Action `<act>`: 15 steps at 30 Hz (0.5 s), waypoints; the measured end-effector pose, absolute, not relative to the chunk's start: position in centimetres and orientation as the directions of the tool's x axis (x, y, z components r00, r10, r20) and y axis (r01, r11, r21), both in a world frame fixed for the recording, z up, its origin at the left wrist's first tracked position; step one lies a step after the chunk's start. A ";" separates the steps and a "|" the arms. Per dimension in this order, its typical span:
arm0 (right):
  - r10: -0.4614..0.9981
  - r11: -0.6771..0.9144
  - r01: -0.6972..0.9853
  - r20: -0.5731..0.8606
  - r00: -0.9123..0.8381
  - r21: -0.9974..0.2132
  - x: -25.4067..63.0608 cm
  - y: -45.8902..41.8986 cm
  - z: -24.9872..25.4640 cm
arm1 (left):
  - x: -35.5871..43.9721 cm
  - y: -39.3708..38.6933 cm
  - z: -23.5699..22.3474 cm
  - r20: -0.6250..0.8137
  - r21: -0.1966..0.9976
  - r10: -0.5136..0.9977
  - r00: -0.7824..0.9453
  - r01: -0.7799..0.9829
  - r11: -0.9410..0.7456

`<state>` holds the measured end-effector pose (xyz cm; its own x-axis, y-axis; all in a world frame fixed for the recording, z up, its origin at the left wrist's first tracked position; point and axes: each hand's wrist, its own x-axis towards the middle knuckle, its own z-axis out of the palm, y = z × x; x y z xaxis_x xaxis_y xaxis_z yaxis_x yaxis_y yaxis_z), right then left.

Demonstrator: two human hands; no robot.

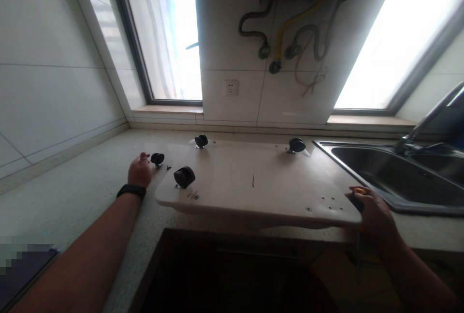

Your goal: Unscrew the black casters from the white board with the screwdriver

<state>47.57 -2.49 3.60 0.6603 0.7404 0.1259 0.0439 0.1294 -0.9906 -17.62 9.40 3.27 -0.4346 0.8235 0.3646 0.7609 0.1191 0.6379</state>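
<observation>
A white board (224, 172) with rounded corners lies on the counter. Black casters stand at three corners: front left (184, 176), back left (201, 141) and back right (297, 144). Several small holes (331, 201) mark the front right corner. My left hand (139, 171) is open beside a separate caster (157, 158) on the counter; whether the fingertips touch it I cannot tell. A small dark piece, perhaps screws (168, 167), lies near that caster. At the board's right end, my right hand (377, 216) is closed round a black-and-orange screwdriver (357, 201), its shaft pointing down.
A steel sink (377, 172) with a tap (431, 114) is set into the counter on the right. The speckled counter (90, 192) runs along the left. Below its front edge is a dark opening (224, 274). Pipes (279, 37) and a socket (231, 87) are on the wall.
</observation>
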 end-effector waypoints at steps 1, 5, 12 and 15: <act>0.741 0.131 0.029 0.117 0.661 -0.991 47.6 -2.4 3.6 | -17.3 8.9 3.5 0.378 0.652 0.812 -0.444 0.751 0.107; 0.760 0.138 -0.005 0.103 0.641 -0.990 47.7 -2.2 3.6 | -16.0 7.4 5.0 0.343 0.790 0.779 -0.525 0.610 0.063; 0.790 0.158 -0.051 0.095 0.606 -0.986 48.7 -2.1 2.9 | -13.0 6.1 11.4 0.363 0.896 0.839 -0.406 0.400 -0.194; 0.795 0.171 -0.057 0.103 0.598 -0.984 49.0 -2.0 2.6 | -11.5 3.8 14.5 0.558 0.774 0.793 -0.245 0.498 -0.391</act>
